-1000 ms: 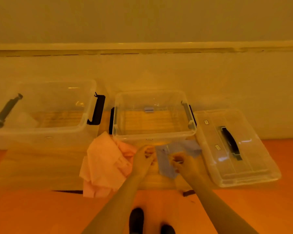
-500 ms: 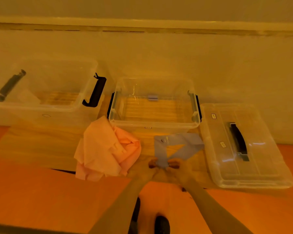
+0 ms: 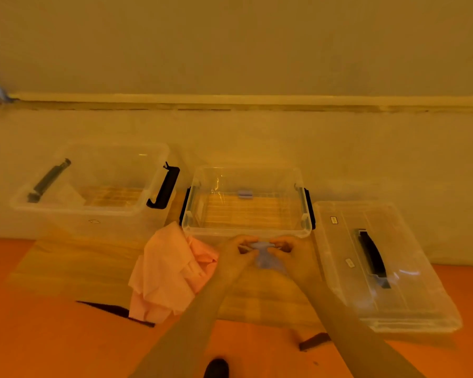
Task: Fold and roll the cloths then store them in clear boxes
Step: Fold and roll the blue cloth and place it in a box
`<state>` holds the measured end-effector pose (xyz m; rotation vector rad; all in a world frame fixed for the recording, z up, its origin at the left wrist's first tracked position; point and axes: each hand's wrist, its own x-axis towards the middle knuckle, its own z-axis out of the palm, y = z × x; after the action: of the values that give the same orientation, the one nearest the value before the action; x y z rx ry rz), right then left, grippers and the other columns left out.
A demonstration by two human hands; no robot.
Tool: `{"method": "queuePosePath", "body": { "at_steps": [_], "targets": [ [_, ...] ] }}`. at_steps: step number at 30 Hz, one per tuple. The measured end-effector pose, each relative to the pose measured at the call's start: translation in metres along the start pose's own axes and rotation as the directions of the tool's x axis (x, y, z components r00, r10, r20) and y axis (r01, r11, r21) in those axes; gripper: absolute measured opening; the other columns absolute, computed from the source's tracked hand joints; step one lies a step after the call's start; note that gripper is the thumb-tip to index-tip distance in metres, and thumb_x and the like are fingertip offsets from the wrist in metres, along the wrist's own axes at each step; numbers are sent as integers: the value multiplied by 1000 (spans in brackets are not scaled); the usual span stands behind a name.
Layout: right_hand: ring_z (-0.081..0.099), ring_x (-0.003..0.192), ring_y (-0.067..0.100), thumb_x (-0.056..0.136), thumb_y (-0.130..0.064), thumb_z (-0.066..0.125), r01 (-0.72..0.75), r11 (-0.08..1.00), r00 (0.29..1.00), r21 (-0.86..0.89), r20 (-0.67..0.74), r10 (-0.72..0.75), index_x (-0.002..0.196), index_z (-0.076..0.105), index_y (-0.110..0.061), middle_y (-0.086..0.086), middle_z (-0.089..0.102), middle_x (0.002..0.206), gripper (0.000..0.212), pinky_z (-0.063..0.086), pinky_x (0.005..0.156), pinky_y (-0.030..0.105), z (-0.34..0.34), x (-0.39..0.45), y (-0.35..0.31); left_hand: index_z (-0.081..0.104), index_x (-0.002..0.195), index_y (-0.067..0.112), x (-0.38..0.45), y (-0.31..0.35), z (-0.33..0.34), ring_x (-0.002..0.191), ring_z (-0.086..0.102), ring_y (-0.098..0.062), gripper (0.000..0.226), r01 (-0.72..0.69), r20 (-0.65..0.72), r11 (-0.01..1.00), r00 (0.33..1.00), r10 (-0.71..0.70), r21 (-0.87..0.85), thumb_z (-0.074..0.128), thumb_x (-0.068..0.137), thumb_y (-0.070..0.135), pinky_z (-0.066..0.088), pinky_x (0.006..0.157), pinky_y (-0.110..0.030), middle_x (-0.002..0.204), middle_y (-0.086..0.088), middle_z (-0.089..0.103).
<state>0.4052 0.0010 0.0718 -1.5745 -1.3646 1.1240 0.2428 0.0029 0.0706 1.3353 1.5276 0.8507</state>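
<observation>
Your two hands meet at the middle of a low wooden counter [image 3: 66, 268], just in front of an open clear box [image 3: 246, 203]. Your left hand [image 3: 234, 259] and right hand [image 3: 291, 255] each pinch a small blue cloth [image 3: 265, 259] between curled fingers and thumb, so both hands are closed on it. The cloth looks bunched or partly rolled; its top edge runs left to right between your hands, and the rest hangs toward you. How tightly it is rolled cannot be told.

The open clear box sits directly beyond your fingers, its near rim almost touching them. Its long axis also runs left to right, parallel to the cloth. Both hands are about equally near it, so the coming move is likely a short forward lift over the rim.

A crumpled pink cloth [image 3: 172, 271] lies just left of your left hand, unfolded. A second clear box [image 3: 93, 186] stands farther left. A clear lid [image 3: 380, 268] with a black handle lies to your right.
</observation>
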Motion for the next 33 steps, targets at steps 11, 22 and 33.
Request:
{"method": "queuePosePath", "body": {
  "at_steps": [11,22,33],
  "targets": [
    [59,60,-8,72,6,74,339,940,929,33,-166,-330,89,70,-8,3,66,78,22,46,61,8,-34,39,-159,68,102,1,32,163,-81,63,54,10,23,-376,-71,920,920,384,110,67,80,-4,43,61,-7,88,1,62],
    [59,58,-2,73,2,74,457,886,877,78,-205,-435,87,71,-1,1,65,72,15,45,58,12,-40,51,-263,70,101,-1,38,248,-143,68,54,4,21,-543,-81,818,822,564,192,69,80,0,41,63,-9,88,-4,62],
    [59,66,13,77,1,71,434,890,887,141,-240,-395,92,69,1,3,62,71,14,51,62,25,-30,52,-288,68,108,5,38,260,-161,93,58,-14,24,-513,-120,848,841,527,129,66,84,5,47,73,-15,107,-11,65]
  ]
}}
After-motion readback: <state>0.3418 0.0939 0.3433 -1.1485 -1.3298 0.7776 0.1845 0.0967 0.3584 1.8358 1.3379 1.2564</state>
